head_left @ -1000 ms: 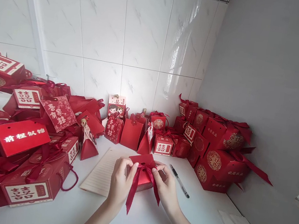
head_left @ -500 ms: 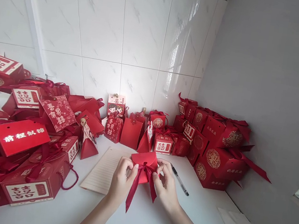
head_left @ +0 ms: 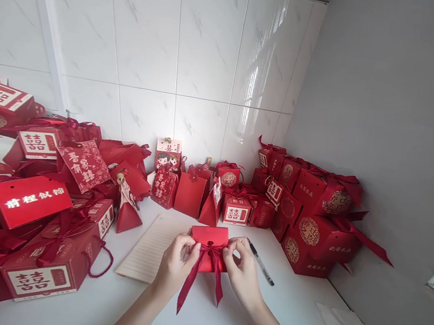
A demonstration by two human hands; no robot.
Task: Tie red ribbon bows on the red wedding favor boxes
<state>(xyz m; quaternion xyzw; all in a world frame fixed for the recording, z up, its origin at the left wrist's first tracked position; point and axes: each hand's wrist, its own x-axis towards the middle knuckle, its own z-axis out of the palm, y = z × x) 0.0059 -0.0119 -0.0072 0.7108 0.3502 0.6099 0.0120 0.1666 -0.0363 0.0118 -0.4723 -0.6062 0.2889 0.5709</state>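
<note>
Red printed cardboard gift boxes (head_left: 31, 203) crowded the left of the frame and more red boxes stood stacked (head_left: 323, 232) at right, while the left hand (head_left: 175, 262) partly covered a cream lined paper notepad (head_left: 146, 254) and a slim black-and-clear pen (head_left: 261, 264) lay just beyond the right hand (head_left: 244, 270). At lower centre, both hands' fingertips pinched a glossy dark-red ribbon (head_left: 190, 280) bowed around a small smooth red cardboard box (head_left: 209, 233). Compared with a second earlier, that box faced the view more squarely, its right ribbon tail hanging further left.
</note>
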